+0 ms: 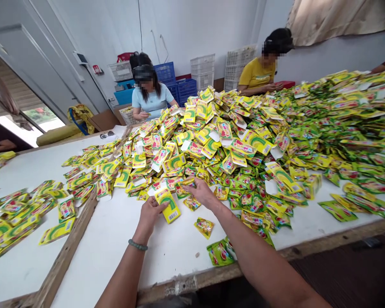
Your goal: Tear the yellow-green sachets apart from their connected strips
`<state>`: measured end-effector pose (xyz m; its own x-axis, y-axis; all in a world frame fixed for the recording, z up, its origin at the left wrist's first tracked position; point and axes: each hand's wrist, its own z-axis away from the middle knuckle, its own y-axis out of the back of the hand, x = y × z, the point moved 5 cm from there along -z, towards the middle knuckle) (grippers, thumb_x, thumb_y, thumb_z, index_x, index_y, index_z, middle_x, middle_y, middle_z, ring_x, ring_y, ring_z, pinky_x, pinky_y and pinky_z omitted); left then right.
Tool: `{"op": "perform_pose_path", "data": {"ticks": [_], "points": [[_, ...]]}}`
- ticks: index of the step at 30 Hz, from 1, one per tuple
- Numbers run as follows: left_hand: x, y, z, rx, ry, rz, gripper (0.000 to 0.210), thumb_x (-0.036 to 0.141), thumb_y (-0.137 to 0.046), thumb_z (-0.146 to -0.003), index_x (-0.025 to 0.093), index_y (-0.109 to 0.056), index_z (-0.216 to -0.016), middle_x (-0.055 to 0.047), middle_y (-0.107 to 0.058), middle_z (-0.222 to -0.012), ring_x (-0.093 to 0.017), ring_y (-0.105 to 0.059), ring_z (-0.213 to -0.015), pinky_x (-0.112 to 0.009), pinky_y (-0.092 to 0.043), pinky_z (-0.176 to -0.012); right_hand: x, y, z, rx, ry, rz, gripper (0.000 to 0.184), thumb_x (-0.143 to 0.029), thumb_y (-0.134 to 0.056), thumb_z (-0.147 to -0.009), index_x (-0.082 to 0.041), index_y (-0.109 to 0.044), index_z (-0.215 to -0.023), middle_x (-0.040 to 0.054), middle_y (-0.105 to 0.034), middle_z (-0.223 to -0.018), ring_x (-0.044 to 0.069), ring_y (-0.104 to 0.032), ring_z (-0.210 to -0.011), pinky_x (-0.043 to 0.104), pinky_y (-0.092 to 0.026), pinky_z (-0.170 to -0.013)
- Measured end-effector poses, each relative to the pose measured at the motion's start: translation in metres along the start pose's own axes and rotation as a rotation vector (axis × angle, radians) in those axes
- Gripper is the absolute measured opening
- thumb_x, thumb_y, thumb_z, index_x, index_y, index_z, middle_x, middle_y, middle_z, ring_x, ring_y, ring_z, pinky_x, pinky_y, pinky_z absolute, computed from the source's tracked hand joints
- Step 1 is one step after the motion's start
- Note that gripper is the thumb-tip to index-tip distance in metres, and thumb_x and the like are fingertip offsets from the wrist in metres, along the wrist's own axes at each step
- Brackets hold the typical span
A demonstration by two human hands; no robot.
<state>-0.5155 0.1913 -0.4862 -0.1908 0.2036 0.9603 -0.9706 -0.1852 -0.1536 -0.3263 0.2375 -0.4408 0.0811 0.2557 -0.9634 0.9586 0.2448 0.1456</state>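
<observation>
Head view, with the clock centred on the flat yellow paper carton with a green arc and a barcode [168, 207] that the left hand [151, 210] holds: that hand comes in from nine o'clock, thumb and fingers closed on the carton's edge, and a dark green beaded bracelet [137, 245] circles its wrist at half past seven. The right hand [202, 192] reaches in at about half past two, thumb and fingertips pinching a small yellow packet [186, 184] just beside the carton, at the near edge of a broad heap of yellow cartons and green and yellow sachets [218, 132]. This heap spreads from eleven round to three o'clock. Near four o'clock a loose yellow sachet [204, 227] lies flat on the white tabletop [115, 239], and farther out on the same bearing a shiny green sachet [218, 253] rests by the right forearm. Around half past eight a worn wooden strip [69, 248] runs along the table, with a scattered group of yellow cartons [22, 214] beyond it towards nine. Across the heap sit a person in a light-blue top [155, 102], between eleven and twelve, and a person in a yellow top [256, 75], between one and two.
</observation>
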Motion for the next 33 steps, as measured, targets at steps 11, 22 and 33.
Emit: {"op": "perform_pose_path", "data": {"ticks": [11,22,33], "points": [[0.006,-0.023,0.019,-0.265,-0.029,0.166,0.052,0.027,-0.075,-0.066,0.02,-0.048,-0.109,-0.006,-0.07,-0.094,-0.019,-0.067,-0.081,-0.03,-0.053,-0.071,-0.015,0.01,0.005,0.234,0.03,-0.183,0.031,-0.038,-0.062,-0.075,-0.02,-0.06,-0.1,0.0033,-0.066,-0.097,0.017,-0.061,-0.088,0.031,-0.048,-0.084],[-0.004,-0.029,0.022,-0.211,0.017,0.257,0.038,0.045,-0.068,-0.071,0.013,-0.066,-0.092,-0.009,-0.071,-0.086,-0.02,-0.066,-0.078,-0.027,-0.051,-0.064,-0.013,-0.028,0.014,-0.119,0.009,0.108,0.028,-0.035,-0.064,-0.074,-0.018,-0.067,-0.096,0.002,-0.068,-0.092,0.018,-0.061,-0.086,0.029,-0.047,-0.078],[-0.006,-0.029,0.03,-0.358,0.047,0.033,0.037,0.032,-0.075,-0.065,0.015,-0.062,-0.095,-0.005,-0.068,-0.084,-0.015,-0.062,-0.069,-0.025,-0.047,-0.064,-0.001,-0.003,0.005,0.127,-0.011,0.232,0.028,-0.036,-0.06,-0.077,-0.019,-0.064,-0.099,0.0032,-0.069,-0.092,0.018,-0.062,-0.085,0.03,-0.047,-0.078]]}}
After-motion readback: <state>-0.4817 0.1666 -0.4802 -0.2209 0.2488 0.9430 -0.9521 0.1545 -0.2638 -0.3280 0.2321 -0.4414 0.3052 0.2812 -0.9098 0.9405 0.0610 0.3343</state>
